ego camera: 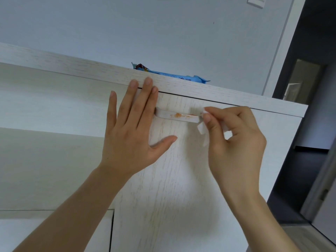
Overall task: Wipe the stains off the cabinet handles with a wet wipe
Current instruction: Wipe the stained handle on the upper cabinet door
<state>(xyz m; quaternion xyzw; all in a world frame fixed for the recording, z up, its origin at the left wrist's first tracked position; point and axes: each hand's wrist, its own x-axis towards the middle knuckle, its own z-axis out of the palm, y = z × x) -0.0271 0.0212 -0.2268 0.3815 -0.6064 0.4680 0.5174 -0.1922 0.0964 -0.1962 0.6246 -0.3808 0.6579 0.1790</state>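
A white bar handle (177,116) runs across the top of the pale wood cabinet door (172,179). An orange stain (177,115) marks its middle. My left hand (131,131) lies flat on the door with straight fingers, covering the handle's left end, fingertips reaching the cabinet top's edge. My right hand (234,139) pinches a folded white wet wipe (203,130) between thumb and fingers and holds it against the handle's right end. Part of the wipe hangs below the fingers.
A blue pack of wet wipes (171,74) lies on the cabinet top (72,67), just above the handle. A second lower door (54,231) is at the bottom left. A dark doorway (309,124) opens to the right of the cabinet.
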